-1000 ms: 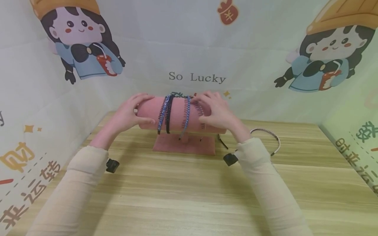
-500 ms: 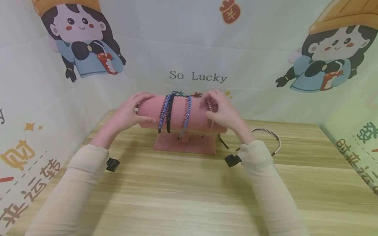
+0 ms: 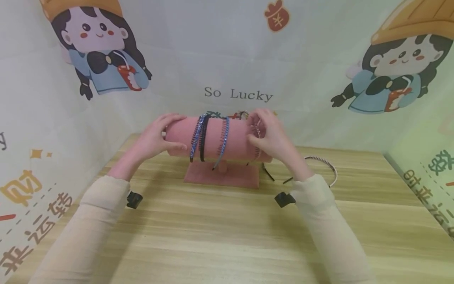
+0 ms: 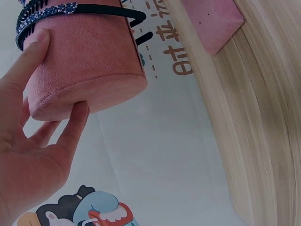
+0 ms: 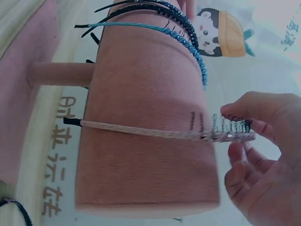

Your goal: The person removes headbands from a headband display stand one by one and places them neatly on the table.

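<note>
A pink plush display roll (image 3: 238, 138) stands on a flat pink base (image 3: 198, 176). My left hand (image 3: 153, 136) grips its left end, thumb in front and fingertips against the end face (image 4: 101, 96). Round the roll sit a glittery blue headband (image 3: 195, 142), a black headband (image 3: 203, 142) beside it, and a light-blue beaded headband (image 3: 225, 136) near the middle. Toward the right end is a pale pink toothed headband (image 5: 146, 132). My right hand (image 3: 271, 134) pinches its toothed top between thumb and fingers, above the roll's surface.
On the wooden table (image 3: 213, 228), a whitish ridged headband (image 3: 320, 159) lies right of the stand, partly behind my right forearm. A thin dark band (image 3: 268, 172) lies by the base. Printed cloth (image 3: 234, 59) encloses the back and sides.
My right hand has slid to the right along the roll, and the pale pink headband has shifted with it toward the right end. The left hand stays in place.
</note>
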Available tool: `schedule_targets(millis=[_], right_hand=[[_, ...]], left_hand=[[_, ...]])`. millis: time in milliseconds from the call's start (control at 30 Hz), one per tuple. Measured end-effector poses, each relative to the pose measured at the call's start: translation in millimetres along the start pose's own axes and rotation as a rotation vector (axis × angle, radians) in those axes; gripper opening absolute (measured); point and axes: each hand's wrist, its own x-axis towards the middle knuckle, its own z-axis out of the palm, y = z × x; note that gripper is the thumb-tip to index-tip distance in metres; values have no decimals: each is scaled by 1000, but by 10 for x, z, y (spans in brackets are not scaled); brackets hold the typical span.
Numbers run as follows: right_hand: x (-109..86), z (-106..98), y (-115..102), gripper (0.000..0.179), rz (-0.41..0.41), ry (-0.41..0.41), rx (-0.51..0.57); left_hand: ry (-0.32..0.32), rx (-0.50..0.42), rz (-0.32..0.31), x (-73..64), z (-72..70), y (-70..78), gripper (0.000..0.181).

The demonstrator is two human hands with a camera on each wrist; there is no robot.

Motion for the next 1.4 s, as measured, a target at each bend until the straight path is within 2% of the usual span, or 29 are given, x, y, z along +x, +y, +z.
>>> schedule_targets(millis=[100, 233, 333, 433, 867, 1167, 1400], right_hand=[[-29, -45, -65, 41, 24, 4, -39], [-69, -107, -126, 62, 108, -15, -78], [-95, -149, -145, 65, 170, -30, -90], [-119, -194, -148, 61, 192, -33, -86], [-200, -480, -273, 51, 118, 22, -97], [-238, -772, -432, 49, 49, 155, -144], [-249, -848, -451, 50, 48, 151, -175]], left_hand=[[2, -4, 2, 8, -4, -3, 83], [-1, 10, 0, 5, -4, 2, 83], [-3, 22, -2, -1, 0, 10, 83], [0, 30, 0, 2, 5, 12, 83], [6, 17, 8, 30, -8, 13, 83], [10, 21, 7, 18, -21, 26, 83], [-1, 43, -9, -16, -15, 21, 83]])
